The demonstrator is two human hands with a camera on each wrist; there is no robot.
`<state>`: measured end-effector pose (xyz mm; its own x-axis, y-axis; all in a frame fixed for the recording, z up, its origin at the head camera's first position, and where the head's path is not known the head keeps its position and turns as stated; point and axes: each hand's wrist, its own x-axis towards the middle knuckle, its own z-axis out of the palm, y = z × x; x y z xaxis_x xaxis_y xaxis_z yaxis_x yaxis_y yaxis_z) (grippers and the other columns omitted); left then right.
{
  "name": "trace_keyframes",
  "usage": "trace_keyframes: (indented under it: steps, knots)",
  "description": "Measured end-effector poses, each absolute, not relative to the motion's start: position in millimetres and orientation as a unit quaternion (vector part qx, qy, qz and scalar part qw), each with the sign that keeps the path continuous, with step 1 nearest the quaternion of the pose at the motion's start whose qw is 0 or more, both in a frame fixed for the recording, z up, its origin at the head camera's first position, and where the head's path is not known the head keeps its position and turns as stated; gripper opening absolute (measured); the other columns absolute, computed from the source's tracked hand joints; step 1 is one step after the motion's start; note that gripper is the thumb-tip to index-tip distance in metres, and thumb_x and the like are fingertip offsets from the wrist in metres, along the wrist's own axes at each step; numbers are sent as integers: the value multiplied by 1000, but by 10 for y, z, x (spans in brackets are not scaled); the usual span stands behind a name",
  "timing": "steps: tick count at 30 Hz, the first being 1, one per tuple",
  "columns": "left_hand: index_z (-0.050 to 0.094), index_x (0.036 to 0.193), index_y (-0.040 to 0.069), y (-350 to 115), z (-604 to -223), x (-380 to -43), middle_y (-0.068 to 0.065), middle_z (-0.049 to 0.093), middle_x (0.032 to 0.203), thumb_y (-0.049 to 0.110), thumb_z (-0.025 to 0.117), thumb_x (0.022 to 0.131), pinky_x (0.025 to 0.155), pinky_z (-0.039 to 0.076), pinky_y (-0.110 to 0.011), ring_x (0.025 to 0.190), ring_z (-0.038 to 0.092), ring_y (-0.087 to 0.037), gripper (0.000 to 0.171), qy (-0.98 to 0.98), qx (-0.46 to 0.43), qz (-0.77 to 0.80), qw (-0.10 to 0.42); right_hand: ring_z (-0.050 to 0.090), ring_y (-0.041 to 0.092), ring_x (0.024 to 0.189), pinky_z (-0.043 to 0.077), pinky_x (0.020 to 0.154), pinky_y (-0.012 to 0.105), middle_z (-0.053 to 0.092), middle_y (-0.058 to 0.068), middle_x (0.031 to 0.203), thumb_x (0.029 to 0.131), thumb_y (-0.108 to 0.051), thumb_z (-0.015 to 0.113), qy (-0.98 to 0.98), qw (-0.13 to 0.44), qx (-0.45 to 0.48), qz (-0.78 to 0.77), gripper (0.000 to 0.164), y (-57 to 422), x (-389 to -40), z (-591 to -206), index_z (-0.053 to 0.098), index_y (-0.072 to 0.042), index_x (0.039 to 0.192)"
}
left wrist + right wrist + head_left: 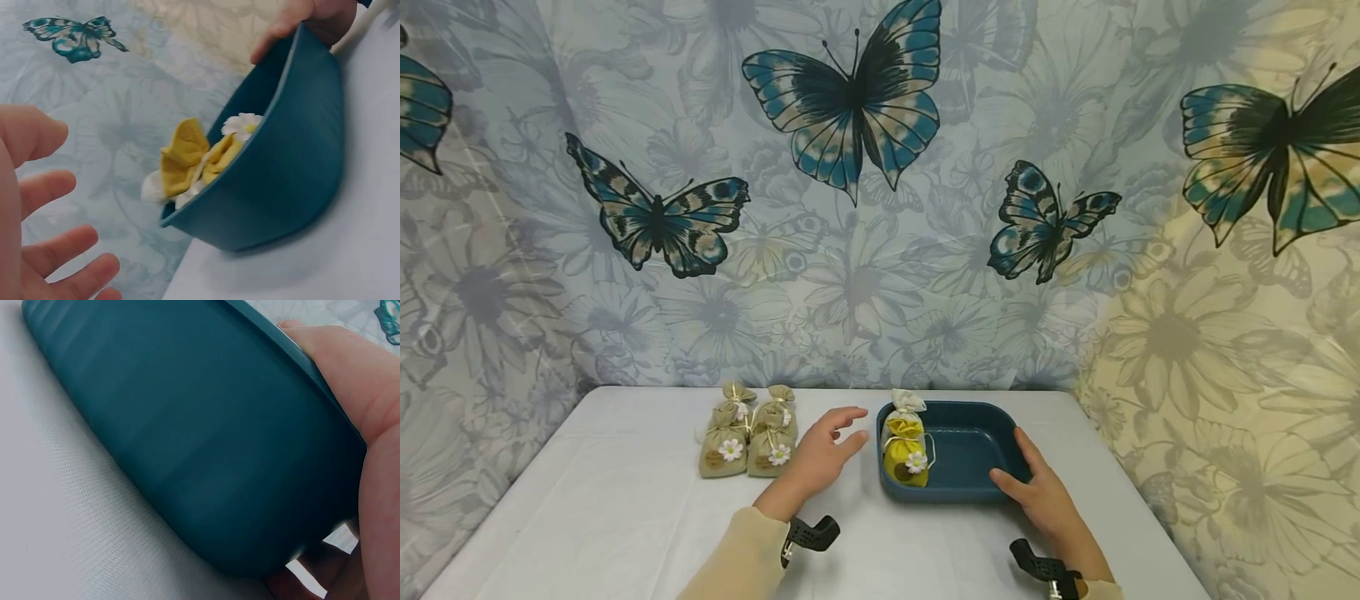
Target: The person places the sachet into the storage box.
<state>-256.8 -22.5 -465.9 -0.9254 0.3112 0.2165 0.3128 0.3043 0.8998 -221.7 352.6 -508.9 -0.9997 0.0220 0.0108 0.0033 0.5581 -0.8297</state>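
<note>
A dark teal rectangular basin (973,493) stands on the white table. My right hand (1043,498) grips its right end, thumb over the rim and fingers along the outer wall; the right wrist view shows this basin wall (187,437) close up. Inside the basin's left end lie a yellow drawstring sachet (904,451) with a white daisy and a white sachet (908,402) behind it. My left hand (824,450) hovers left of the basin, fingers spread and holding nothing. In the left wrist view, the left hand's fingers (62,250) are apart from the basin.
Several beige drawstring sachets (724,454) with white daisies stand in a cluster left of my left hand. The white tablecloth (587,500) reaches back to a wall hanging (865,292) printed with butterflies and flowers.
</note>
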Motion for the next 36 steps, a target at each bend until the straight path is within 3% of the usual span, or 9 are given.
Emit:
trace_keyframes:
  steps: [12, 24, 36]
  knots:
    - [60, 138, 15, -436, -4537, -2489, -6, 52, 142, 22, 67, 98, 105, 35, -56, 129, 48, -32, 41, -791, -197, -578, 32, 2, 42, 148, 8, 111, 65, 4, 15, 165, 92, -39, 73, -879, 12, -6, 477, 99, 3533, -2218, -5100, 8, -13, 162]
    - [45, 149, 12, -1198, -4303, -2419, -13, 39, 152, 18, 68, 97, 110, 26, -57, 139, 36, -36, 57, -763, -193, -612, 79, 4, 43, 147, 9, 111, 65, 5, 17, 165, 92, -38, 73, -883, 15, -1, 469, 98, 3515, -2225, -5104, 9, -11, 161]
    - [41, 151, 9, -1514, -4630, -2352, -14, 34, 155, 16, 72, 94, 109, 27, -58, 139, 34, -40, 65, -790, -146, -592, 70, 3, 43, 147, 8, 111, 65, 4, 17, 165, 92, -39, 72, -885, 13, -2, 465, 99, 3522, -2223, -5101, 8, -11, 161]
